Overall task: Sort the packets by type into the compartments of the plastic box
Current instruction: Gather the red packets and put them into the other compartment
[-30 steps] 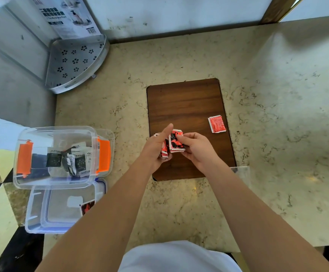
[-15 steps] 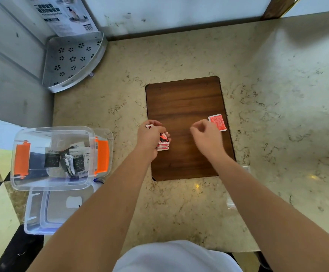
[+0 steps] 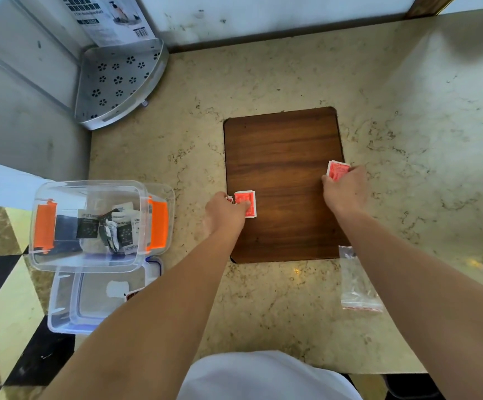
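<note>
My left hand (image 3: 226,212) grips a small stack of red packets (image 3: 246,204) over the left edge of the brown wooden board (image 3: 283,157). At the board's right edge my right hand (image 3: 345,188) pinches a single red packet (image 3: 337,170), lifted at an angle. To the left, a clear plastic box (image 3: 90,261) with orange clips (image 3: 43,226) holds several black-and-white packets (image 3: 110,226). Below it lies a second clear tray with a blue rim (image 3: 64,313); a red packet (image 3: 132,295) peeks out there beside my forearm.
An empty clear zip bag (image 3: 357,284) lies on the marble counter near the board's lower right corner. A white perforated corner shelf (image 3: 116,85) with a printed card stands at the back left. The counter drops to a tiled floor on the left.
My right hand let go of the stack, moved right and took hold of the lone red packet. My left hand kept the stack and shifted slightly left.
</note>
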